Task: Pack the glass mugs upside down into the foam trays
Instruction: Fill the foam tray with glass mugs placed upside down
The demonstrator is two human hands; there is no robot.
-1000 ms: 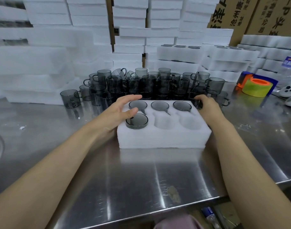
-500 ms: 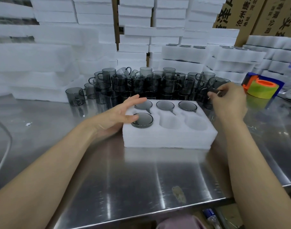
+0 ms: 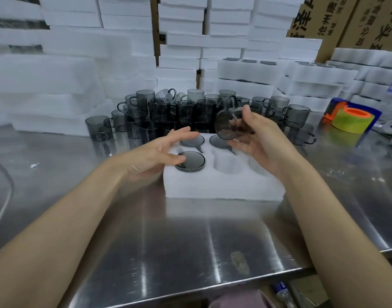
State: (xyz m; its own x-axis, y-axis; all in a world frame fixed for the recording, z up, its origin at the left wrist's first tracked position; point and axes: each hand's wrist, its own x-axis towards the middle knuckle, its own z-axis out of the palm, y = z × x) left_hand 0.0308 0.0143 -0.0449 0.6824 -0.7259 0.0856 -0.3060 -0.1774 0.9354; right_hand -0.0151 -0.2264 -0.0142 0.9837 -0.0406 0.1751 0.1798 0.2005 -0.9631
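A white foam tray point(image 3: 223, 185) lies on the steel table with grey glass mugs set upside down in its back pockets and in the front left pocket point(image 3: 190, 161). The front middle pocket point(image 3: 227, 164) is hollow. My right hand point(image 3: 257, 141) grips a smoky glass mug point(image 3: 229, 124) tilted on its side above the tray's back row, its base facing me. My left hand point(image 3: 159, 155) rests at the tray's left edge with fingers spread, thumb touching the front left mug. A cluster of loose mugs point(image 3: 190, 112) stands behind the tray.
Stacks of white foam trays point(image 3: 179, 41) fill the back and left. Filled trays point(image 3: 246, 70) sit at the back right. A yellow and orange tape roll point(image 3: 352, 120) lies at the right, with cardboard boxes point(image 3: 346, 18) behind. The table's front edge point(image 3: 190, 290) is near me.
My right hand left the tray's right edge, reached into the mug cluster, and came back over the tray holding a mug. My left hand stayed at the tray's left side.
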